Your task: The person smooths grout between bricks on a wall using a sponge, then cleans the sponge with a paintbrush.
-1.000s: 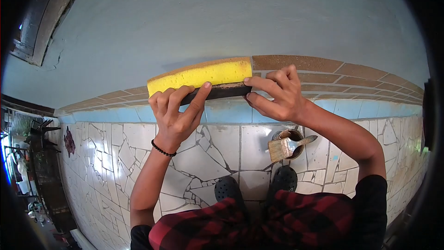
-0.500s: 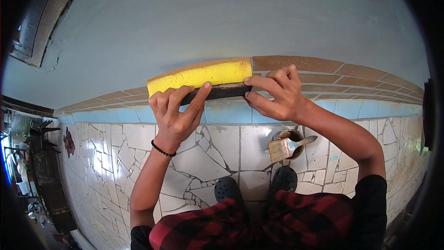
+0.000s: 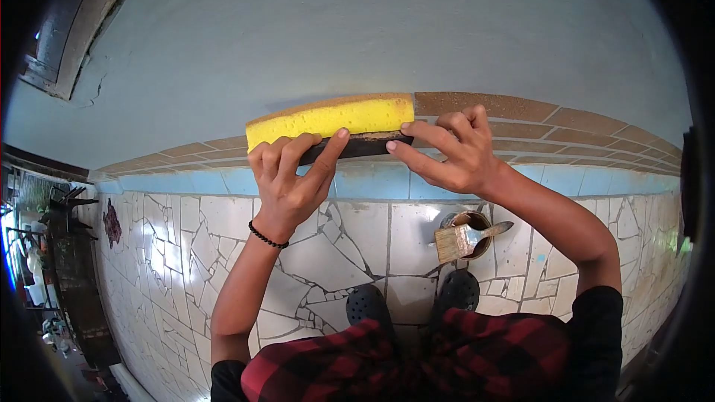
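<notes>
A long yellow sponge block (image 3: 335, 117) with a black backing (image 3: 365, 147) lies lengthwise along the grey wall, its wall-side edge stained brown. Whether its face fully touches the wall is hidden. My left hand (image 3: 294, 182) is closed around the left half of the backing, thumb on its near side, with a black beaded bracelet at the wrist. At the right end, my right hand (image 3: 454, 156) pinches the block, its thumb and index finger on the backing. Brown brick shapes (image 3: 484, 106) with pale joints run along the wall right of the sponge.
On the floor near my feet stands a round can (image 3: 477, 247) of brown paint, with a flat paintbrush (image 3: 465, 240) resting across its rim. Pale blue tiles (image 3: 372, 181) line the wall's base above the cracked-tile floor (image 3: 290, 268). Dark furniture (image 3: 74, 253) stands far left.
The view has shifted slightly, while the sponge keeps its place beside the brown bricks. My right thumb has moved a little onto the black backing. My left hand keeps its hold.
</notes>
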